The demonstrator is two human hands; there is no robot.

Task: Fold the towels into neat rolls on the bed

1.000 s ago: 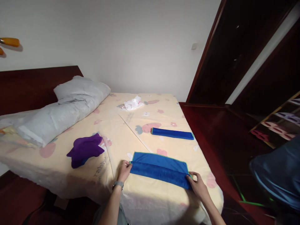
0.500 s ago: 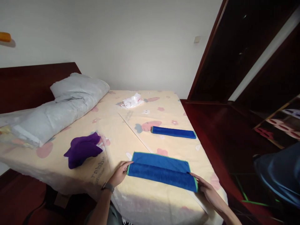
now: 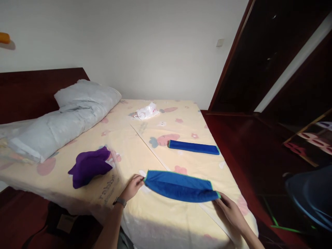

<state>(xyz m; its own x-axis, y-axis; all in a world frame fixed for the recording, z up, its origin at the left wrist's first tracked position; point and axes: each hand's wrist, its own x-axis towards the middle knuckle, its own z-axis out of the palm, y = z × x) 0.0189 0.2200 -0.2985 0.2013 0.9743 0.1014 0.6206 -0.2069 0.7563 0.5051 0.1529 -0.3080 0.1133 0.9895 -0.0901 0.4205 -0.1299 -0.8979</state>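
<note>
A blue cloth (image 3: 178, 189) with green edging lies partly folded near the front of the bed. My left hand (image 3: 132, 186) pinches its left end, and my right hand (image 3: 226, 204) grips the right end from below. Between them the near fold sags in a curve, while the far flap lies on the sheet. Beyond it rests a second blue cloth (image 3: 194, 147), folded into a narrow strip. To the left of my left hand is a crumpled purple cloth (image 3: 90, 166).
The bed (image 3: 140, 152) has a patterned cream sheet. A white plastic bag (image 3: 146, 111) lies toward its far side. A grey quilt (image 3: 70, 117) is bunched by the dark headboard (image 3: 38, 86). Slippers (image 3: 308, 138) sit on a rack at the right.
Both hands have raised the near fold of the blue cloth and moved it slightly away from me. Its near edge, straight before, now bows downward. The view has shifted slightly.
</note>
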